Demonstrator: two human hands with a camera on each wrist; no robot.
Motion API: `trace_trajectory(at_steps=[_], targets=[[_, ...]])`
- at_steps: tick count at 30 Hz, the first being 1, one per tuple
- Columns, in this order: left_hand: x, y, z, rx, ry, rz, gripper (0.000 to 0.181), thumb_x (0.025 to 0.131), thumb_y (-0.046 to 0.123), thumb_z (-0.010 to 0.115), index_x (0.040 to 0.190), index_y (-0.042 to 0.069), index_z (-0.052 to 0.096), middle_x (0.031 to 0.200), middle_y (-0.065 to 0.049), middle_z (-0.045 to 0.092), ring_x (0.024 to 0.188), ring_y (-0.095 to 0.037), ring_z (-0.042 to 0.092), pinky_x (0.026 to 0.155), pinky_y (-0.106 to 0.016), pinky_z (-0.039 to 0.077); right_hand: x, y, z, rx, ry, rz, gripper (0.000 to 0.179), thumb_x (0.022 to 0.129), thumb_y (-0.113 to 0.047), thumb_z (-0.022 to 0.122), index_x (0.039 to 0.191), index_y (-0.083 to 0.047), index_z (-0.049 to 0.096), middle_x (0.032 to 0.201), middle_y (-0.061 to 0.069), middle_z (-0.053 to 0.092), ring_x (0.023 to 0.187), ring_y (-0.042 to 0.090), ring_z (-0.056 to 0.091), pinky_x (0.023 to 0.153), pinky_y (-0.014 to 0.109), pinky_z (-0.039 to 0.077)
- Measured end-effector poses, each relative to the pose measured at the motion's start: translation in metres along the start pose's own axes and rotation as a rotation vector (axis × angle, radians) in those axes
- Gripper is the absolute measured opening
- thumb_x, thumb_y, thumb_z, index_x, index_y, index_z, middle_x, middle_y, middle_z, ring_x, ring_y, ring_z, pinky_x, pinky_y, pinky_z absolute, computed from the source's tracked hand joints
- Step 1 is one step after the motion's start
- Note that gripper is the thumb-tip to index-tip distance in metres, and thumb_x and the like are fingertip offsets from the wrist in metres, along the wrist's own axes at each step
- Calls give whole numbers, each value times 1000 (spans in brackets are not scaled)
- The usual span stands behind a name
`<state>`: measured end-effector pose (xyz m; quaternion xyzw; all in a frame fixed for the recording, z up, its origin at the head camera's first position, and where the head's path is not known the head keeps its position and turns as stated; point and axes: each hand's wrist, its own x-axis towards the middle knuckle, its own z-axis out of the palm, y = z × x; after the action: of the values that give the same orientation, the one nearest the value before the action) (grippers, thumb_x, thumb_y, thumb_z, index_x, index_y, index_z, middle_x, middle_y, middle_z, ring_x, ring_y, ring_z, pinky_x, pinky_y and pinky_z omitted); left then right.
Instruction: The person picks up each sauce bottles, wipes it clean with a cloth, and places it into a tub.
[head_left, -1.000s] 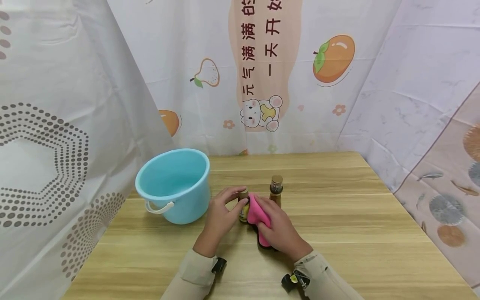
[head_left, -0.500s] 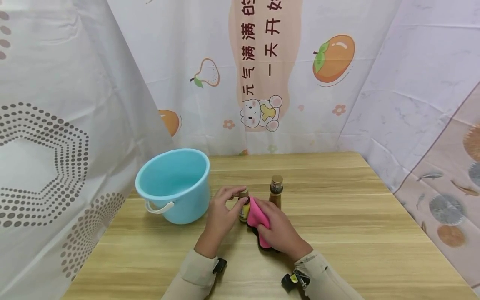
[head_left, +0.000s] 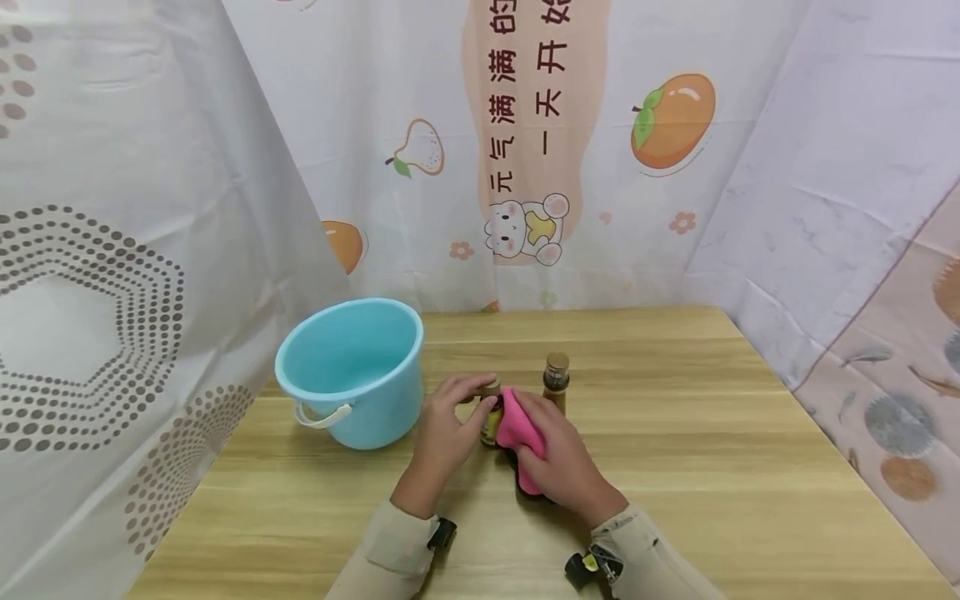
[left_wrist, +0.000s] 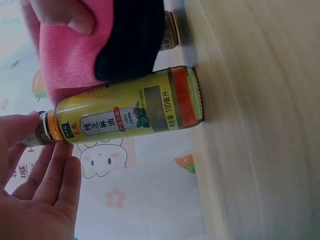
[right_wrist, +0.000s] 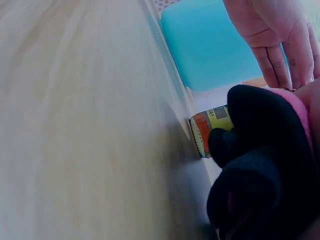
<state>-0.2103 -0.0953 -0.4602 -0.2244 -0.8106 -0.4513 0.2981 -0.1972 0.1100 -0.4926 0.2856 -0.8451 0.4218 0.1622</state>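
Observation:
A small sesame oil bottle with a yellow label stands upright on the wooden table. My left hand pinches it at the cap and neck between thumb and fingers. In my right hand is a bunched cloth, pink on one face and black on the other. The cloth lies against the right side of the bottle, as the left wrist view shows. In the right wrist view its black folds cover most of the bottle, leaving the lower part in sight.
A second bottle with a brownish-gold cap stands just behind my right hand, partly hidden by it. On the left is a light blue bucket with a white handle. Printed curtains hang behind the wooden table.
The head view has shifted slightly. Both hands keep nearly the same hold, with the cloth still against the bottle.

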Motion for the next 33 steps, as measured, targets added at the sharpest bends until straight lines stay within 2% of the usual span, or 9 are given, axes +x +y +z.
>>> trace_trajectory(at_steps=[5,8,16,22,25,29,33], targets=[[-1,-1,0,4,-11,-20,27,97,18,75,124,18,75,117,3,72,103,-14,73,90,-33,62,1,-2,0,15,48,-45,76,89,-4,72,158,-19,45,155,2,50,133,21,56,101,46,54],[-2,0,0,2,-11,-31,27,96,17,75,124,19,75,117,5,72,104,-12,72,91,-32,61,0,-2,0,18,45,-55,76,89,-3,72,158,-18,45,155,3,50,133,22,56,101,45,54],[0,1,0,-15,1,26,30,96,13,75,126,11,74,118,2,73,103,-15,73,88,-39,62,1,3,2,-4,48,-58,77,86,-1,74,157,-18,47,153,1,52,127,18,60,96,46,57],[-3,-1,-5,-1,3,-18,32,94,17,78,126,13,74,118,5,71,104,-11,73,90,-37,62,2,0,7,6,-3,-22,78,87,-4,73,158,-21,45,153,-1,51,126,15,59,98,43,56],[-3,-2,-6,7,11,-11,31,94,16,78,125,14,75,117,4,72,103,-12,73,89,-37,62,2,-1,8,9,-26,0,78,87,-4,73,158,-21,44,154,-2,51,127,15,58,100,43,56],[-2,-2,-4,6,7,11,31,96,16,76,126,15,74,117,1,71,103,-14,73,87,-38,62,1,-1,5,14,-55,67,77,88,-5,74,158,-22,45,153,-3,52,128,16,58,102,44,55],[0,0,-1,-5,6,-6,31,96,15,76,126,18,74,116,3,71,103,-12,73,86,-38,63,0,1,1,-1,-109,145,75,91,-10,74,158,-25,44,151,-3,54,126,15,58,104,43,54]])
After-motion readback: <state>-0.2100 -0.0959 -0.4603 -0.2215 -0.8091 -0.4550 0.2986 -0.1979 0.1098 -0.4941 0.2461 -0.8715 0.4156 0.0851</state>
